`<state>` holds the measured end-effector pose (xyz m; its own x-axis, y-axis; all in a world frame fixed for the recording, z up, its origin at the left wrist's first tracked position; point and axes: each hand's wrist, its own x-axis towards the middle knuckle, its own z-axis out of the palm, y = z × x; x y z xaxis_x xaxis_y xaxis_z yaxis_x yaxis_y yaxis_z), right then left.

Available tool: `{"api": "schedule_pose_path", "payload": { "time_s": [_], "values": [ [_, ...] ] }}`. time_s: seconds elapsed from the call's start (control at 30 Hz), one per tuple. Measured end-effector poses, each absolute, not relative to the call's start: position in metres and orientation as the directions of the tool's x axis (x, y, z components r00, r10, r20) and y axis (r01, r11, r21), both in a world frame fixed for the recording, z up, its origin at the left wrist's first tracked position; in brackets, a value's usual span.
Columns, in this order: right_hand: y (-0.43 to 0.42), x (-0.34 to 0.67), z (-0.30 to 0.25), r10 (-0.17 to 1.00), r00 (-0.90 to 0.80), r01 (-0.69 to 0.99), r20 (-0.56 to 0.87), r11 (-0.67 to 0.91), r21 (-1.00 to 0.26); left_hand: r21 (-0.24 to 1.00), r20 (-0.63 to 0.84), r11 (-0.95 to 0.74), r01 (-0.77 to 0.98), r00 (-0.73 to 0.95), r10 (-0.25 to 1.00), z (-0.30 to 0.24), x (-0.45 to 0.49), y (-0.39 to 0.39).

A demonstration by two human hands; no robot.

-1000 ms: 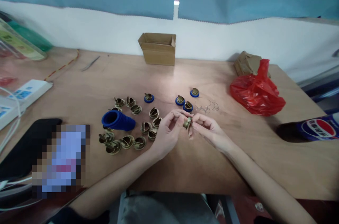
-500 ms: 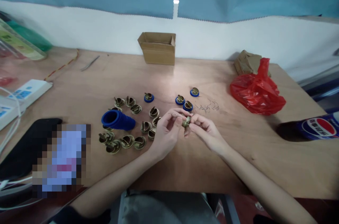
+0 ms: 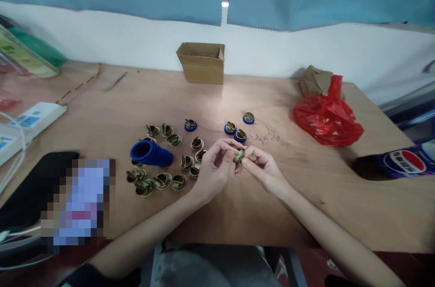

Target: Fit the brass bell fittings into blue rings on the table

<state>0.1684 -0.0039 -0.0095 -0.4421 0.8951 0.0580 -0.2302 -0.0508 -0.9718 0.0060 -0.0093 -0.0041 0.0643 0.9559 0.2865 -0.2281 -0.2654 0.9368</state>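
Head view: left hand (image 3: 215, 165) has brass part (image 3: 238, 156) pinched in its fingers; right hand (image 3: 263, 167) fingers gripping its right side. Part is between both hands, over the table (image 3: 306, 174). Loose brass parts (image 3: 163, 181) at left, around blue ring stack (image 3: 152, 154), which lies tilted. Three blue-ringed parts (image 3: 240, 136) just beyond the hands, thin wires (image 3: 265, 136) beside them. Red bag (image 3: 328, 119) far right, bottle (image 3: 397, 162) nearer.
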Motion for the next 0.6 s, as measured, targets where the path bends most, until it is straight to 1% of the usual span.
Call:
{"api": "schedule_pose_path", "payload": {
  "time_s": [0.13, 0.23, 0.43, 0.6],
  "values": [
    [-0.004, 0.169, -0.011, 0.889, -0.453, -0.26, 0.074, -0.052, -0.964, 0.937, 0.273, -0.252, -0.243, 0.056, 0.96, -0.005, 0.005, -0.007],
    [-0.004, 0.172, -0.006, 0.897, -0.433, -0.245, 0.089, -0.022, -0.969, 0.938, 0.218, -0.195, -0.285, 0.051, 0.975, -0.006, 0.004, -0.004],
    [-0.006, 0.176, 0.003, 0.946, -0.304, -0.106, 0.115, 0.086, -0.991, 0.902, 0.058, -0.007, -0.431, 0.105, 0.993, -0.009, 0.007, -0.004],
    [-0.007, 0.173, -0.001, 0.969, -0.188, 0.057, 0.161, 0.175, -0.983, 0.894, -0.006, 0.062, -0.445, 0.125, 0.992, -0.01, 0.009, -0.004]
  ]
}}
